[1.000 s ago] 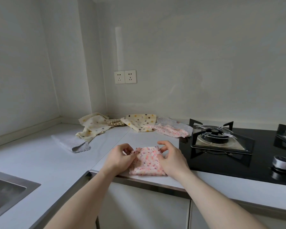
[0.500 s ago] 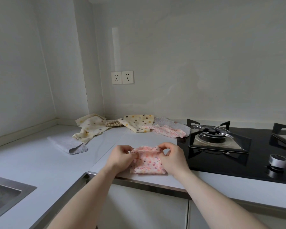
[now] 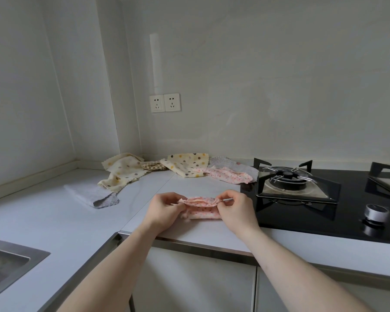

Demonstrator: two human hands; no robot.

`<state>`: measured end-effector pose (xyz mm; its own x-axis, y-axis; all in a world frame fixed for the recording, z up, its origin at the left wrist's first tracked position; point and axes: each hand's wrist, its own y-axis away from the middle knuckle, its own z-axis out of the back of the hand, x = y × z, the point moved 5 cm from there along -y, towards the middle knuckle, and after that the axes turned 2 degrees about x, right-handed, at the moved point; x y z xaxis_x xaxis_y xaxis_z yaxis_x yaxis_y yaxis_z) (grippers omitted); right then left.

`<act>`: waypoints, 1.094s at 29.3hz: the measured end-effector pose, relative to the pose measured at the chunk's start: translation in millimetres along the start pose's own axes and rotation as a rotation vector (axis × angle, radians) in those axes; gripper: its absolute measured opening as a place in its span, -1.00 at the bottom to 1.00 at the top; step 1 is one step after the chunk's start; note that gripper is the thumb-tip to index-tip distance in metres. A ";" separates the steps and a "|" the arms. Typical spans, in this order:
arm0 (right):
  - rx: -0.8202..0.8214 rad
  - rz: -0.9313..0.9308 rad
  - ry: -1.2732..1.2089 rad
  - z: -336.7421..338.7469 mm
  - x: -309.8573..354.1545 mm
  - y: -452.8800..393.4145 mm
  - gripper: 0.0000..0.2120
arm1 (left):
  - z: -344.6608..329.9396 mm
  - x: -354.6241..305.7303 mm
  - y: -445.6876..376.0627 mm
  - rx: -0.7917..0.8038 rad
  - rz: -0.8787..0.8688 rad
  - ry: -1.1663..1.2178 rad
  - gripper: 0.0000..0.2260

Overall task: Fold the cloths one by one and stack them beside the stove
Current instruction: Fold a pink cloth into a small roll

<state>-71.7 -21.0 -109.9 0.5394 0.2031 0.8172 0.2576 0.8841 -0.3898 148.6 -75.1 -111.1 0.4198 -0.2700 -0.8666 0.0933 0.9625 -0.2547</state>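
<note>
On the white counter, left of the stove: a person folds a pink dotted cloth (image 3: 199, 207) with both bare hands.
Change: half a second ago the cloth lay nearly flat with its far edge just raised; now that far edge is lifted and brought toward the person, so the cloth shows as a narrow doubled band. A second ago both hands lay over its side edges.
Left hand (image 3: 164, 209): curled at the cloth's left end, thumb and fingers pinching the raised edge.
Right hand (image 3: 235, 209): curled at the right end, pinching the same edge; it sits just beside the stove's front left corner.
Cloth position: between the two hands, its lower layer on the counter (image 3: 54, 217), near the front edge.
Stove (image 3: 347, 212): black glass hob with a burner grate (image 3: 288, 179) and a silver knob (image 3: 377, 212).
Waiting cloths: a cream dotted cloth (image 3: 122, 170), a yellow dotted cloth (image 3: 187, 165) and a second pink cloth (image 3: 227, 175) lie crumpled along the back wall; the pink one touches the stove's edge.
Grey cloth (image 3: 92, 193): folded, lying well to the left of the hands.
Surroundings: a double wall socket (image 3: 164, 103) above the heap; a sink (image 3: 7, 264) at lower left.
</note>
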 end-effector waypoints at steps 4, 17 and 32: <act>0.018 0.003 0.105 -2.2 1.9 0.2 -0.86 | -2.4 1.3 -0.8 -0.001 -0.007 -0.074 -0.85; -0.003 0.060 0.478 -10.1 3.5 0.4 -0.64 | -8.0 7.5 -8.2 0.020 0.009 -0.396 -0.78; 0.030 0.050 0.503 -7.8 4.3 1.7 -0.79 | -4.1 5.5 -5.1 -0.087 0.038 -0.503 -0.75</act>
<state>-62.7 -21.9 -110.3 0.8716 0.0241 0.4897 0.2028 0.8916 -0.4049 146.8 -81.6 -116.3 0.8059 -0.1685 -0.5675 0.0034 0.9600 -0.2801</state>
